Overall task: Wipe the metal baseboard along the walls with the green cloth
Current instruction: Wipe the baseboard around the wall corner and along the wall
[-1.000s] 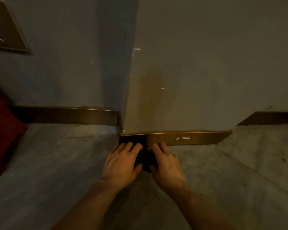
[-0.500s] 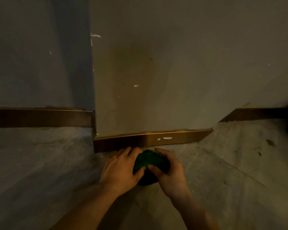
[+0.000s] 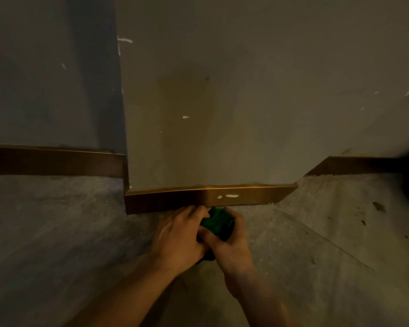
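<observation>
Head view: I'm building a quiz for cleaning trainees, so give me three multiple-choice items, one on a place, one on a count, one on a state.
1. Where is the green cloth?
A. Draped over the baseboard's top edge
B. On the floor just below the middle baseboard section
C. Pinned high on the wall

2. How many white marks show on the middle baseboard section?
A. None
B. Two
C. Five

3. How is the cloth being held?
A. Bunched between both hands
B. Spread flat under one palm
C. Lying untouched

Answers:
1 B, it sits by that section's lower edge.
2 B, two pale smears lie side by side.
3 A, the left hand and right hand wrap the wad.
</observation>
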